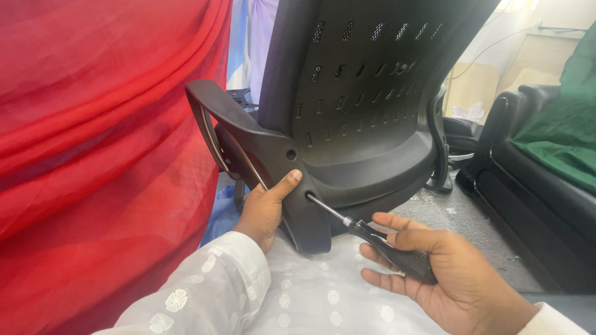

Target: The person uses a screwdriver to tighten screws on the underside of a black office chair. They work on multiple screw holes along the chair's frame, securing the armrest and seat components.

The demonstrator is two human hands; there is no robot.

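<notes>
The office chair (366, 105) has a back shell of matt black plastic, smooth apart from its rows of slotted vents, and the armrest (261, 155) is the same dull plastic with a slight sheen along its edge. The screwdriver (379, 239) has a bright, polished metal shaft and a black handle with a fine knurled grip (probably rubber or textured plastic). The red cloth (105, 136) is thin, soft and faintly glossy. The white sleeve (205, 291) is light woven cloth with embroidered roundels.
</notes>
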